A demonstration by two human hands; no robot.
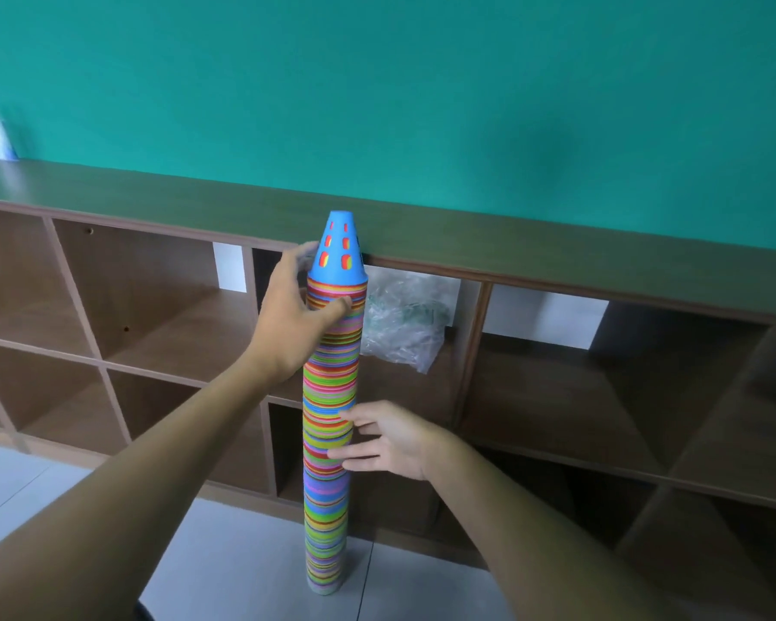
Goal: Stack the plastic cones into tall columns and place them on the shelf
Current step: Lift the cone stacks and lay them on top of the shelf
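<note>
A tall column of stacked plastic cones, topped by a blue cone, stood upright on the tiled floor just in front of the wooden shelf. The left hand had its grip curled around the column near the top. The right hand rested straight, relaxed fingers against the column's middle, holding nothing. A crumpled plastic bag lay in a compartment behind.
</note>
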